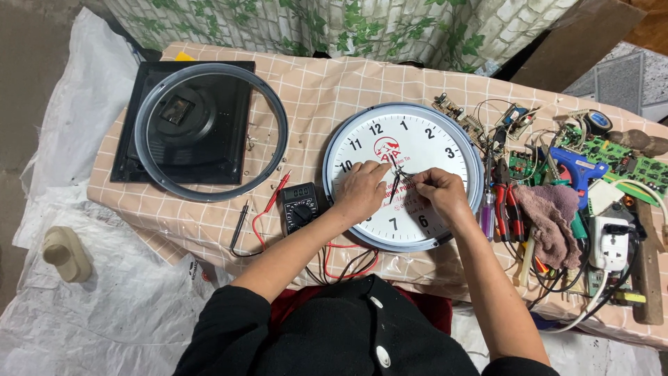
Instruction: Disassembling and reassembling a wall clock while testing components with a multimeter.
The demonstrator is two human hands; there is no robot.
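A round white wall clock (417,150) with a smooth grey rim lies flat on the checked cloth tabletop (313,90). The left hand (362,191) presses on its dial, fingers curled; the right hand (438,191) pinches the thin black clock hands (396,182).

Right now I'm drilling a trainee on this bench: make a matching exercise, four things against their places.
1 round white wall clock face
2 black dial multimeter
3 clear round clock cover
4 blue glue gun

a. on the black square tray at the left
b. under both hands
c. among the circuit boards at the right
d. just left of the clock

Pairs: 1b, 2d, 3a, 4c
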